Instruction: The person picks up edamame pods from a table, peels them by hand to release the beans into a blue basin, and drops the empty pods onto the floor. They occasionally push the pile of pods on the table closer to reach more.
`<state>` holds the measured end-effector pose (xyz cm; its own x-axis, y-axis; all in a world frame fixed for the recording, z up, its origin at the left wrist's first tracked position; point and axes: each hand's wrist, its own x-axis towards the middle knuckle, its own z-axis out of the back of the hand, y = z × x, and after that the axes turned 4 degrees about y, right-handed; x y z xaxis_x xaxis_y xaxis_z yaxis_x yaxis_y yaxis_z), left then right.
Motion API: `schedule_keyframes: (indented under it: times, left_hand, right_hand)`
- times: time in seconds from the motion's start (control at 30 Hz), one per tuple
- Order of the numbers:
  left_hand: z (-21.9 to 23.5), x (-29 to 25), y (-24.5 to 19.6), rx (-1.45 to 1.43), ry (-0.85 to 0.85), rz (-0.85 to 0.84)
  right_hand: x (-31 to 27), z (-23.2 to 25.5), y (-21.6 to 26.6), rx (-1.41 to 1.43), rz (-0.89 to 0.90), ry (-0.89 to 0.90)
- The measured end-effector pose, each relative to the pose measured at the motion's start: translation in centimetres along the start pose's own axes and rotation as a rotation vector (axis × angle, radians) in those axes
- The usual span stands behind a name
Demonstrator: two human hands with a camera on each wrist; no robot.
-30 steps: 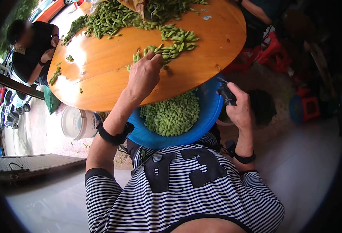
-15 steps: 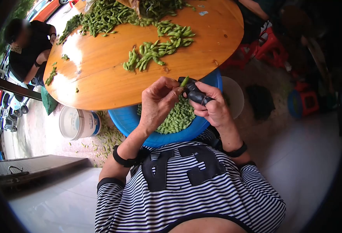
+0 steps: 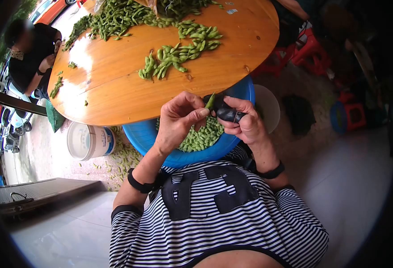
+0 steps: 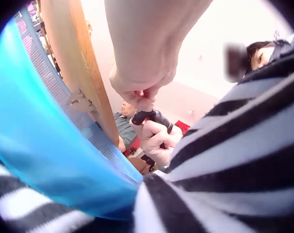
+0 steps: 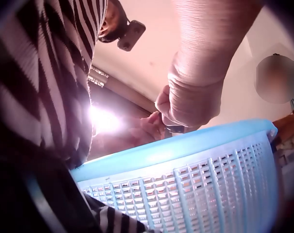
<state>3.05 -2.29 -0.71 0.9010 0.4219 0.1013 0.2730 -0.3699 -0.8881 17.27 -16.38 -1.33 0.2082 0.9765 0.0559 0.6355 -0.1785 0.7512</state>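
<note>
Over a blue plastic basket (image 3: 138,145), both hands meet in the head view. My left hand (image 3: 178,120) pinches a green bean pod (image 3: 211,102) between thumb and fingers. The right hand (image 3: 251,127) grips a black-handled tool (image 3: 228,114), its front end right beside the pod; what kind of tool it is I cannot tell. Small pale green beans (image 3: 201,137) lie in the basket beneath the hands. A loose cluster of pods (image 3: 172,59) rests on the wooden table (image 3: 116,91) just beyond. In the right wrist view, the right hand (image 5: 195,99) is above the basket's slotted wall (image 5: 185,189).
A large heap of pods (image 3: 129,15) covers the table's far side. On the floor stand a white bucket (image 3: 89,142) at left and a pale tub (image 3: 266,109) at right. Red stools (image 3: 310,53) are at the right. Another person (image 3: 31,58) sits at the table's left.
The left hand has come back from the pods on the table to the basket with one pod. My right hand has moved left to meet it, bringing the tool against the pod.
</note>
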Motion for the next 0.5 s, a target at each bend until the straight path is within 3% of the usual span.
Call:
schedule_keyframes:
  times: [0.07, 0.13, 0.2, 0.3, 0.37, 0.4, 0.47, 0.5]
  left_hand:
    - [0.6, 0.1, 0.0, -0.069, 0.014, 0.065]
    - [1.0, 0.3, 0.0, -0.532, 0.187, 0.242]
    - [1.1, 0.4, 0.1, -0.539, 0.212, 0.268]
    - [0.5, 0.4, 0.1, -0.328, 0.114, 0.208]
    - [0.1, 0.2, 0.4, 0.269, 0.024, 0.074]
    - [0.1, 0.1, 0.4, 0.267, 0.023, 0.075]
    - [-0.2, 0.0, 0.0, 0.79, -0.028, -0.051]
    - [-0.4, -0.1, -0.5, 0.979, -0.007, -0.172]
  right_hand:
    - [0.0, 0.4, 0.1, 0.185, -0.13, 0.083]
    - [-0.1, 0.2, 0.2, 0.218, -0.158, 0.062]
    - [-0.2, 0.1, 0.5, 0.251, -0.185, 0.042]
    - [-0.1, -0.4, 1.0, 0.006, -0.142, 0.115]
    - [-0.2, -2.3, 1.0, -0.6, -0.018, -0.069]
    - [-0.1, -2.3, 0.7, -0.6, -0.02, -0.07]
    - [0.0, -2.0, -0.1, -0.962, 0.179, -0.088]
    - [0.0, -1.8, 0.0, -0.968, 0.213, -0.093]
